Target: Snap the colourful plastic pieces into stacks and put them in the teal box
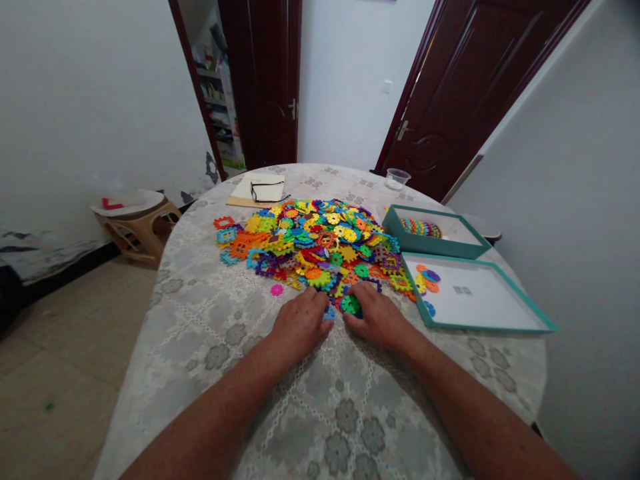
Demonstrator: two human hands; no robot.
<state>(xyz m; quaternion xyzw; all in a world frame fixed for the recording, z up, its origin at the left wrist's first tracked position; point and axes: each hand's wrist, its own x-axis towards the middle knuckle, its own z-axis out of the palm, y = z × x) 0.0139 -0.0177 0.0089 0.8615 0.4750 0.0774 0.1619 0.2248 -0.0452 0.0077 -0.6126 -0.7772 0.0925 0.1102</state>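
A heap of colourful plastic building pieces (320, 237), some round discs and some notched squares, covers the middle of the table. My left hand (303, 319) is at the heap's near edge, its fingers closed around a blue piece (329, 313). Just to the right, my right hand (375, 315) curls its fingers and thumb around a green disc (351, 305), with something dark under it. A pink disc (277, 290) lies by itself left of my left hand.
On the right stand a teal box (435, 243) with a row of discs inside and its lid (490, 325) with several loose discs. Glasses (267, 192) rest on a notepad (245, 193) at the far left. A clear plastic cup (398, 179) is at the back.
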